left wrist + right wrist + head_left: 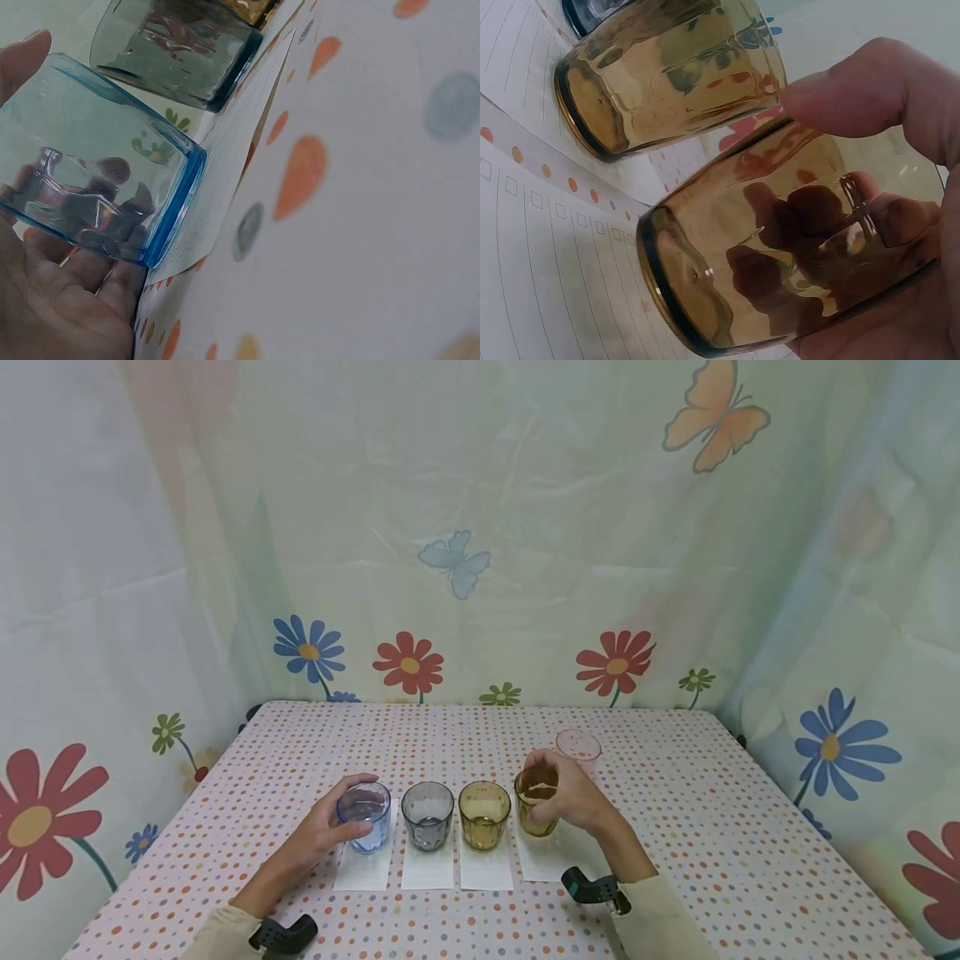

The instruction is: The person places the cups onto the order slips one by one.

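Note:
My left hand (324, 827) holds a clear blue drinking glass (378, 818) at the left end of a row of upright glasses, thumb in front and fingers round the far side. In the left wrist view its fingers show through the wall of the glass. At the row's right end my right hand (573, 797) grips a dark amber glass (697, 300), its fingers visible through the glass in the right wrist view. Between the hands stand a grey glass (427, 814) and a lighter yellow-amber glass (484, 814), neither of them touched in the head view.
White paper sheets (427, 875) lie under and in front of the glasses; the right one (547, 277) shows lines and small boxes. Behind my right hand stands a pink glass (578, 745). A dotted cloth (450, 927) covers the table, with a flowered curtain (525, 527) around it.

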Available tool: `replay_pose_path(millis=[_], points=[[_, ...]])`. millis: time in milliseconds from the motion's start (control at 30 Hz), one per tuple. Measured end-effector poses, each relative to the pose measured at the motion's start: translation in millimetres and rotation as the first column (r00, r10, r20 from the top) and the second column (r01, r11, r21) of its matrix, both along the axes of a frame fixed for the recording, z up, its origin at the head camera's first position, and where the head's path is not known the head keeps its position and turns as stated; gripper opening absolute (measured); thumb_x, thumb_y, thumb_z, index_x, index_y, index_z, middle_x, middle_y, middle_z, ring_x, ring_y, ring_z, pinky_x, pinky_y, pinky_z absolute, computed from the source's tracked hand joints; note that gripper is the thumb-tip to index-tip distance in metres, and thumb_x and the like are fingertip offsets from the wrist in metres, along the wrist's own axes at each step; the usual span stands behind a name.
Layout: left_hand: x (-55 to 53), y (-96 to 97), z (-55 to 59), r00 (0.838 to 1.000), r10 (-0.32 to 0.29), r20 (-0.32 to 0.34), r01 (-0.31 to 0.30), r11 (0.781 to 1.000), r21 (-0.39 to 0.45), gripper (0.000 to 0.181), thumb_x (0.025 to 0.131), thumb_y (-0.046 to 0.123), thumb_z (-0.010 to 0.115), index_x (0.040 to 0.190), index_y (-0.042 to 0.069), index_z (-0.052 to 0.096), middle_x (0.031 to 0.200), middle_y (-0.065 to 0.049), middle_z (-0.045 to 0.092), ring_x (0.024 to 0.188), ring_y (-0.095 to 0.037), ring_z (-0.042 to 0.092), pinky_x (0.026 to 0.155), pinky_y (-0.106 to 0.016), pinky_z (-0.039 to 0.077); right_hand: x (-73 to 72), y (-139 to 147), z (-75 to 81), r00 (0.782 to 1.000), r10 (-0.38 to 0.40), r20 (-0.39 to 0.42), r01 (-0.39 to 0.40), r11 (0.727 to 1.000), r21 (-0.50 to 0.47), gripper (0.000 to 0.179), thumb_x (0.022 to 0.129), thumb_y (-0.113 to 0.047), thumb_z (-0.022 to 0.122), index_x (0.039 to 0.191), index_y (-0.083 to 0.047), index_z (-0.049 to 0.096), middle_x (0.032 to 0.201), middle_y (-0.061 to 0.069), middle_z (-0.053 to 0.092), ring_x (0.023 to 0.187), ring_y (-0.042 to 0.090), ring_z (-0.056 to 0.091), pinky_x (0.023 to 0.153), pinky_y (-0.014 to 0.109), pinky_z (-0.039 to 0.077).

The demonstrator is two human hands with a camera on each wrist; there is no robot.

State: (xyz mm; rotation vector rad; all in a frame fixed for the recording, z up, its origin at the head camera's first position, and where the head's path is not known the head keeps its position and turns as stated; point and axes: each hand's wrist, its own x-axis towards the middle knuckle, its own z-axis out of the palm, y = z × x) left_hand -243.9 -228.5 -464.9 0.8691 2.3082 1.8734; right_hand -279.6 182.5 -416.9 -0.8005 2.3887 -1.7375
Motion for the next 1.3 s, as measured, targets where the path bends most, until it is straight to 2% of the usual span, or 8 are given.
replay_pose_path(millis=[267, 533, 700, 833, 1000, 1133, 1300], points=[[-0.5, 1.6, 2.5, 1.000, 0.001, -0.004, -0.001, 1.000, -0.007, 0.060, 0.098, 0.003, 0.059, 0.153, 0.010, 0.035, 0.138, -0.021, 0.054, 0.127, -0.034, 0.057, 0.105, -0.027, 0.046, -0.9, 1.7, 0.4, 0.997, 0.078, 0.000, -0.078, 0.996, 0.032, 0.058, 0.058, 0.007, 0.077, 0.112, 0.006, 0.054, 0.105, 0.026, 0.064, 0.098, 0.042, 0.062, 0.092, 0.049, 0.054], [-0.9, 1.3, 1.5, 1.000, -0.009, 0.010, 0.009, 1.000, 0.012, 0.060, 0.098, 0.003, 0.058, 0.153, 0.009, 0.035, 0.138, -0.023, 0.053, 0.125, -0.030, 0.058, 0.104, -0.028, 0.047, -0.9, 3.3, -3.3, 0.993, 0.116, 0.037, -0.118, 0.991, 0.058, 0.059, 0.059, 0.006, 0.080, 0.112, 0.006, 0.054, 0.106, 0.024, 0.065, 0.100, 0.039, 0.063, 0.095, 0.051, 0.053], [-0.5, 1.7, 2.6, 0.999, 0.011, 0.035, -0.011, 1.000, 0.003, 0.061, 0.098, 0.003, 0.059, 0.153, 0.012, 0.035, 0.139, -0.020, 0.053, 0.126, -0.029, 0.058, 0.105, -0.028, 0.046, -0.5, 4.3, -2.3, 0.993, 0.101, 0.053, -0.106, 0.989, 0.103, 0.064, 0.057, 0.002, 0.084, 0.113, 0.004, 0.053, 0.107, 0.021, 0.063, 0.101, 0.037, 0.061, 0.094, 0.051, 0.051], [-0.8, 0.5, 2.1, 1.000, 0.004, 0.017, -0.004, 1.000, -0.003, 0.061, 0.098, 0.003, 0.058, 0.153, 0.006, 0.033, 0.138, -0.021, 0.054, 0.127, -0.036, 0.057, 0.105, -0.028, 0.046, 1.0, 5.4, 0.9, 0.994, 0.086, 0.073, -0.097, 0.982, 0.164, 0.067, 0.056, -0.002, 0.086, 0.115, 0.001, 0.053, 0.108, 0.021, 0.062, 0.103, 0.037, 0.060, 0.093, 0.051, 0.049], [0.1, -0.8, -0.3, 1.000, -0.005, 0.017, 0.005, 1.000, 0.003, 0.060, 0.098, 0.006, 0.060, 0.153, 0.009, 0.035, 0.137, -0.023, 0.056, 0.125, -0.030, 0.059, 0.105, -0.027, 0.046, 2.7, 8.2, 3.8, 0.993, 0.079, 0.091, -0.097, 0.972, 0.216, 0.071, 0.055, -0.006, 0.089, 0.117, -0.001, 0.054, 0.111, 0.020, 0.061, 0.106, 0.038, 0.057, 0.094, 0.052, 0.046], [1.3, -0.5, -1.0, 0.999, 0.007, 0.049, -0.007, 1.000, 0.006, 0.062, 0.098, 0.008, 0.061, 0.154, 0.009, 0.034, 0.139, -0.022, 0.055, 0.125, -0.023, 0.059, 0.105, -0.024, 0.046, 3.0, 10.0, 4.6, 0.990, 0.089, 0.113, -0.112, 0.969, 0.218, 0.072, 0.058, -0.007, 0.090, 0.119, -0.001, 0.053, 0.114, 0.019, 0.060, 0.107, 0.038, 0.057, 0.094, 0.055, 0.048], [0.7, -0.5, -1.2, 0.999, 0.009, 0.046, -0.009, 1.000, 0.006, 0.065, 0.098, 0.008, 0.061, 0.154, 0.002, 0.030, 0.139, -0.022, 0.055, 0.125, -0.023, 0.060, 0.104, -0.024, 0.046, 2.9, 11.2, 6.6, 0.985, 0.102, 0.136, -0.129, 0.971, 0.203, 0.071, 0.060, -0.008, 0.090, 0.120, -0.002, 0.052, 0.115, 0.019, 0.060, 0.106, 0.038, 0.059, 0.093, 0.057, 0.051]])
